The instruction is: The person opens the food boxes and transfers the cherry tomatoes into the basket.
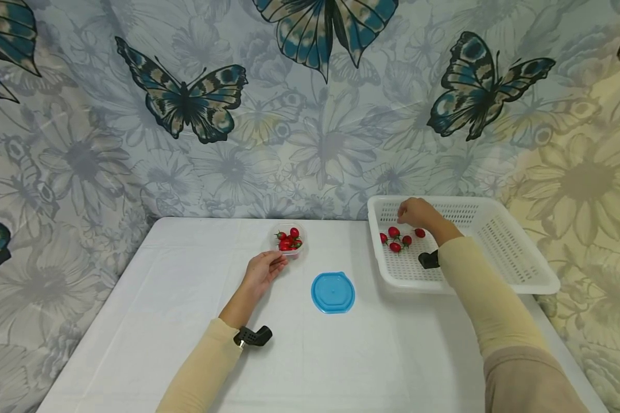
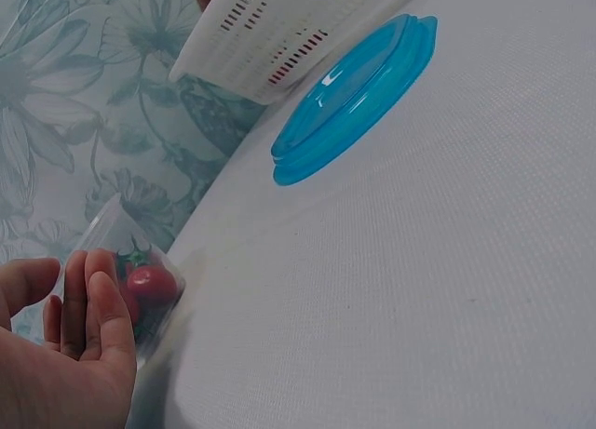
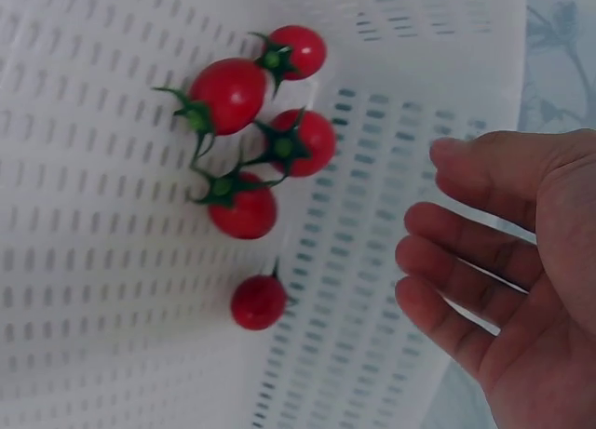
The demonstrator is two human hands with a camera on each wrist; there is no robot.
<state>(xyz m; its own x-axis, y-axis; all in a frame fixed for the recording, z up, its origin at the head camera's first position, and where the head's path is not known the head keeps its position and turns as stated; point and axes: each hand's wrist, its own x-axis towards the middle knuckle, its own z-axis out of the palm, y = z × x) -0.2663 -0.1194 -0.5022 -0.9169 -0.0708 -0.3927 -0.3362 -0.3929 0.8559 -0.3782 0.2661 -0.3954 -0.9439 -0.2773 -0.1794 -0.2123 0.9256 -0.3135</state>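
Observation:
My left hand (image 1: 262, 272) is at the near side of a small clear plastic cup (image 1: 292, 252) that holds several cherry tomatoes (image 1: 287, 243). In the left wrist view its fingers lie loosely extended against or just in front of the cup (image 2: 104, 226), with the thumb apart; firm contact is hard to tell. Over the left part of a white perforated basket (image 1: 519, 269) hovers my right hand (image 1: 419, 213). Its fingers are relaxed and slightly bent, holding nothing. Several red cherry tomatoes (image 3: 231, 94) with green stems lie in the basket, apart from that hand.
A round blue lid (image 1: 333, 293) lies flat on the white table (image 1: 289, 355) between the cup and the basket. Behind the table hangs a cloth (image 1: 330, 155) printed with butterflies and flowers. The basket sits at the table's right side.

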